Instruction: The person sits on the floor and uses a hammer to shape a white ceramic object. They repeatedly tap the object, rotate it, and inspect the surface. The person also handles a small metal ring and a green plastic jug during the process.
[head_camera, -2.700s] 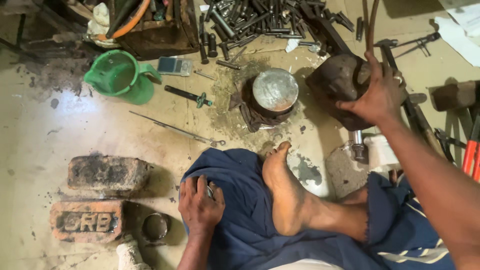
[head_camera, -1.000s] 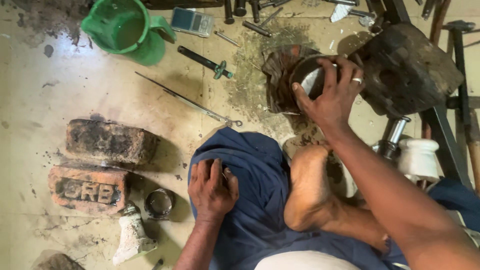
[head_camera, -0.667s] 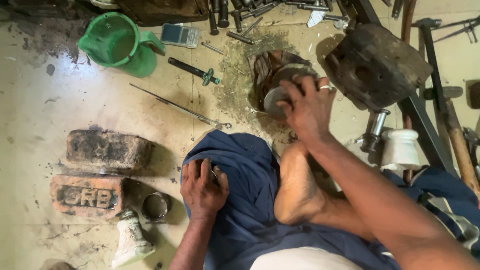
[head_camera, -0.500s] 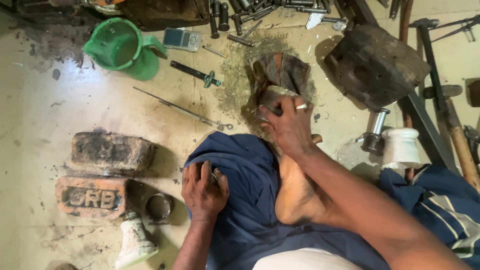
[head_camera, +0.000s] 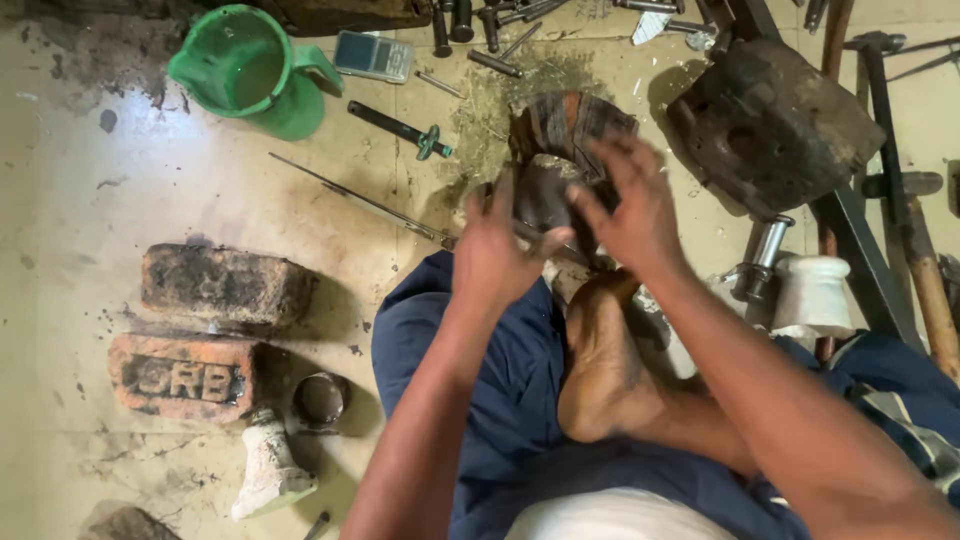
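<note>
Seated worker on a workshop floor (head_camera: 120, 160), viewed from above, one bare foot (head_camera: 600, 370) drawn across blue trousers. Both hands now meet at a dark, rounded metal part (head_camera: 545, 195), which lies just beyond the toes, in front of a worn rusty piece (head_camera: 575, 120) on a patch of grit. Change from the preceding views: the left hand (head_camera: 495, 255), until half a second ago resting on the knee, has risen to the part; the right hand (head_camera: 635, 215), which carried the part back from the heavy iron block (head_camera: 775, 125), is spread over its far side. The work has thus passed from one-handed fetching to two-handed handling. Grip: left fingers curl against the near side of the part, right fingers are splayed and blurred; whether either fully clasps it cannot be told. Left of the knee: two bricks (head_camera: 215, 290), a green jug (head_camera: 250, 70), a thin rod (head_camera: 350, 195), a screwdriver (head_camera: 400, 128).
</note>
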